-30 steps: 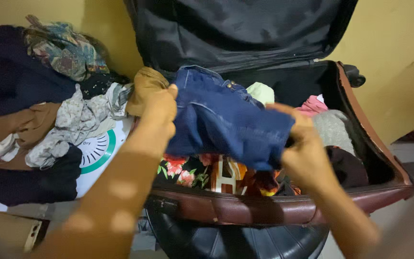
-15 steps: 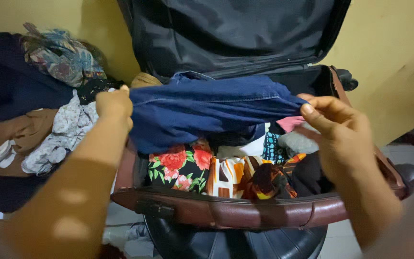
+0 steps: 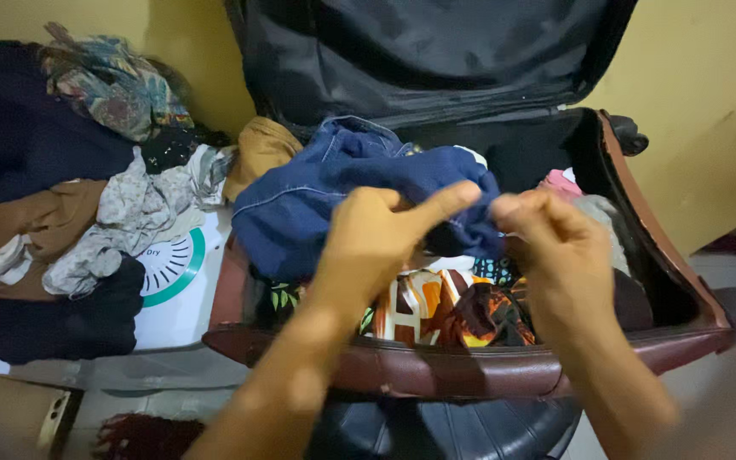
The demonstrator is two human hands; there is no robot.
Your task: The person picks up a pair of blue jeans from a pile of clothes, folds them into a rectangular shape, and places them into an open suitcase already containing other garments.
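Observation:
A dark blue denim garment lies bunched over the open brown suitcase. My left hand is in front of the garment's right end, fingers curled into the cloth and one finger stretched toward the right. Close beside it, my right hand pinches the same end of the denim. Under the garment the suitcase holds orange, white and floral patterned clothes.
The suitcase's black lid stands open against a yellow wall. A heap of mixed clothes rests on a white surface with a green ring at the left. A mustard garment and a pink one sit at the case's edges.
The denim was stretched wide between my hands; my left hand has swung in from the left to meet my right hand, and the garment is now bunched.

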